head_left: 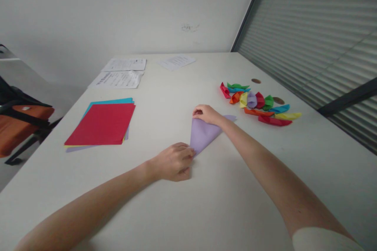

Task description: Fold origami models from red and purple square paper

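A sheet of purple paper (204,134), folded to a triangle-like shape, lies on the white table between my hands. My left hand (177,161) is closed at the paper's near corner, its fingertips pinching that tip. At the far left corner my right hand (206,113) pinches the paper's edge between thumb and fingers. My right wrist crosses over the sheet and hides part of it. Another pointed end of the paper shows just beyond the wrist.
To the left lies a stack of coloured paper (101,124), red on top. Several small folded paper pieces (255,100) in many colours sit at the right. Printed sheets (117,79) lie toward the back. An orange chair (25,121) stands left of the table (165,215); window blinds (318,39) border the right.
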`<state>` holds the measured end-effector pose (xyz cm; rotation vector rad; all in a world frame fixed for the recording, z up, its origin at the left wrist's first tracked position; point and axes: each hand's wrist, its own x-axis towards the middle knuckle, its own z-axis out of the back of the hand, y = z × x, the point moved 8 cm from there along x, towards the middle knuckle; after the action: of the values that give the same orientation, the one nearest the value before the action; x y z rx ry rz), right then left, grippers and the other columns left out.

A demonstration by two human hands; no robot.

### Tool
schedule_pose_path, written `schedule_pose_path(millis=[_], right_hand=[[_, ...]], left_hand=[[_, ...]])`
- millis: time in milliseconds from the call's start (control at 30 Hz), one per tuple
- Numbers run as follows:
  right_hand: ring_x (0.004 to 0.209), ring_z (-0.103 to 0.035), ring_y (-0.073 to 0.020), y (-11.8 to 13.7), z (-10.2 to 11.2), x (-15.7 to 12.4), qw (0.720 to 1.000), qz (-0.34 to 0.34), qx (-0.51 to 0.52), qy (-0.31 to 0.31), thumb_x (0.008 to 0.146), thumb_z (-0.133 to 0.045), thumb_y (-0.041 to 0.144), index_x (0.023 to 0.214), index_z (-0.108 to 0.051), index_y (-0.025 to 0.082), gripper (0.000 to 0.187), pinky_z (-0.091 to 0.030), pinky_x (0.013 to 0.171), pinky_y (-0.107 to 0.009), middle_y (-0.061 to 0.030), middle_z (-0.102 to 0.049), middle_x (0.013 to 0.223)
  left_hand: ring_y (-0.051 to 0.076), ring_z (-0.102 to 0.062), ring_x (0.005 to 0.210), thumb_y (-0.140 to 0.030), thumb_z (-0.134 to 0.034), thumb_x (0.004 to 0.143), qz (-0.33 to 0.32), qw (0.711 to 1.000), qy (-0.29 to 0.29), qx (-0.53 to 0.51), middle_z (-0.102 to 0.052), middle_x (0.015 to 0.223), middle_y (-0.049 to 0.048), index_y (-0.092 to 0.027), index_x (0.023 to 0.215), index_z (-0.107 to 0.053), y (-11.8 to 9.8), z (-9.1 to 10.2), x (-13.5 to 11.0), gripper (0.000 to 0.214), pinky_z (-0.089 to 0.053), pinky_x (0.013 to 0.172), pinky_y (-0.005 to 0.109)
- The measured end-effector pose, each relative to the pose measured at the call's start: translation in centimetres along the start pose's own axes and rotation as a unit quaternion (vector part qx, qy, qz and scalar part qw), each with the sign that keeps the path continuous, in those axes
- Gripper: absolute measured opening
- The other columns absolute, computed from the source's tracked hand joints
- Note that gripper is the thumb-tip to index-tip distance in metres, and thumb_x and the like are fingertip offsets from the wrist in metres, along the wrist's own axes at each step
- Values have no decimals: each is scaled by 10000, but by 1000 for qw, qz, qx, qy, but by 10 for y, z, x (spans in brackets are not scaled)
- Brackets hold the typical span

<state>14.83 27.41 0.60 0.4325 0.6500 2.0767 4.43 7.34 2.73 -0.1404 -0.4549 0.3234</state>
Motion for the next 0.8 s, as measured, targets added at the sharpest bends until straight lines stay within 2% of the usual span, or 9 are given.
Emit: schedule_pose_path(millis=[100,167,267,400,633,800], right_hand=[[680,-568,-127,-7,-1,5,999,-32,13,28,735,-679,191,835,-690,119,123,-436,656,-239,-33,-666,750],[655,-560,-120,-10,-2,9,997,-50,16,50,709,-693,200,814,-692,119,133,-427,633,-234,-26,-665,725],[618,-551,-115,-12,-2,14,993,-76,15,84,674,-707,207,790,-701,125,142,-409,599,-233,-18,-668,697],[592,-542,-113,-13,-2,21,988,-99,3,121,634,-734,216,761,-708,135,153,-391,571,-233,-9,-666,672],[599,-544,-112,-12,-2,26,982,-110,-22,151,624,-752,234,762,-706,142,172,-384,570,-233,-8,-672,694],[621,-561,-120,-15,-3,28,980,-112,-34,163,621,-762,272,788,-710,150,213,-393,577,-235,-11,-683,722]], left_hand=[[187,-663,1026,-109,-520,793,6,998,18,-52,-707,1085,87,-157,892,-663,7,4,-1,181,-400,1078,435],[159,-654,1059,-89,-488,838,24,995,28,-88,-712,1116,50,-190,906,-675,14,6,-1,223,-351,1111,426],[148,-648,1062,-83,-491,856,43,991,43,-119,-711,1126,42,-205,875,-690,21,5,-1,235,-339,1114,415],[156,-645,1068,-48,-503,820,35,989,41,-134,-710,1124,49,-198,875,-695,21,5,0,250,-366,1101,405],[179,-658,991,-79,-478,824,-11,996,16,-88,-718,1052,100,-168,832,-680,9,10,4,221,-493,995,375],[222,-626,1065,-109,-505,820,-27,999,30,-26,-694,1084,111,-158,820,-659,0,7,3,162,-459,1029,426]])
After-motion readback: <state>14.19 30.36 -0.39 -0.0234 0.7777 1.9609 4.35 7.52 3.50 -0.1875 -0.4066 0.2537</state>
